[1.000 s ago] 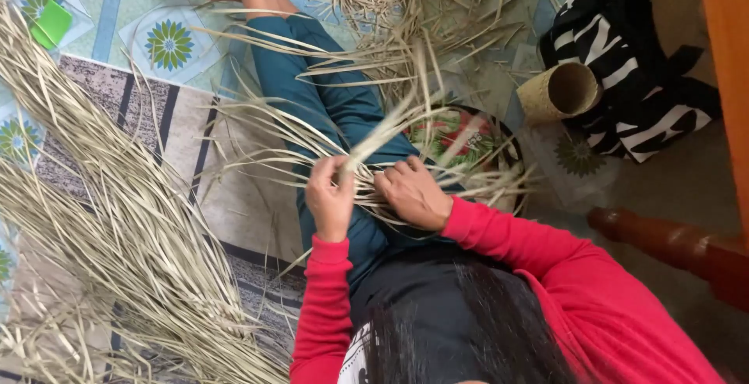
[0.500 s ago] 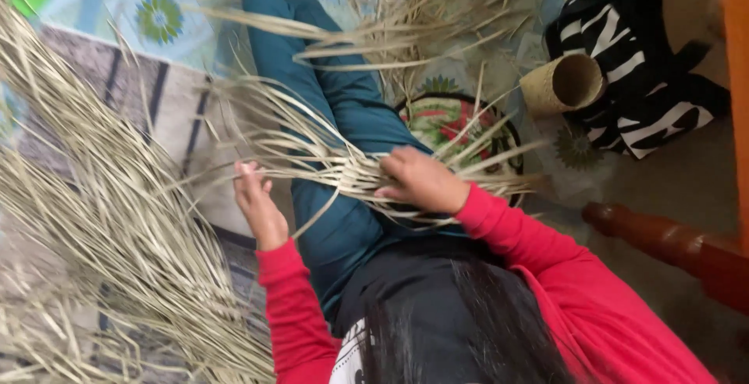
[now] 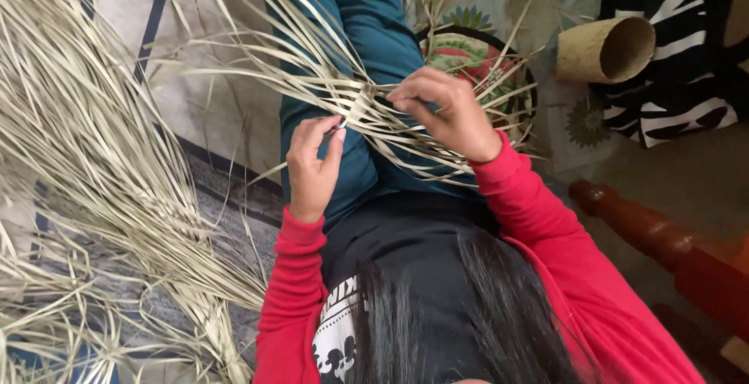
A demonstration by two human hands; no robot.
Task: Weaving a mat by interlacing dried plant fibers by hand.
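1. Half a second back the left hand (image 3: 312, 172) was out to the side, away from the weave; now it is in at the work, thumb and forefinger pinched shut on a single pale palm strip (image 3: 353, 111) right at the woven patch (image 3: 390, 122).
2. The right hand (image 3: 446, 111) has stayed on the weave – its fingers curl down over the crossing strips and press them, so it is closed on the patch rather than open.
3. With both hands meeting at one spot, the work looks to be at the point of laying or tucking one strip across the others – a judgement from the grip, not something seen.
4. The woven patch lies on the lap, between the two hands, over the teal trouser leg (image 3: 367, 33).
5. Loose strips fan out from it beyond the fingertips.
6. Out past the left hand, a big heap of loose strips (image 3: 94, 158) covers the patterned floor mat (image 3: 133, 1).
7. Beyond the right hand sit a round patterned basket (image 3: 476, 56), a rolled woven tube (image 3: 607, 48) and a black-and-white striped cloth (image 3: 679, 64).
8. A reddish wooden furniture leg (image 3: 647, 232) stands on the bare floor near the right elbow.
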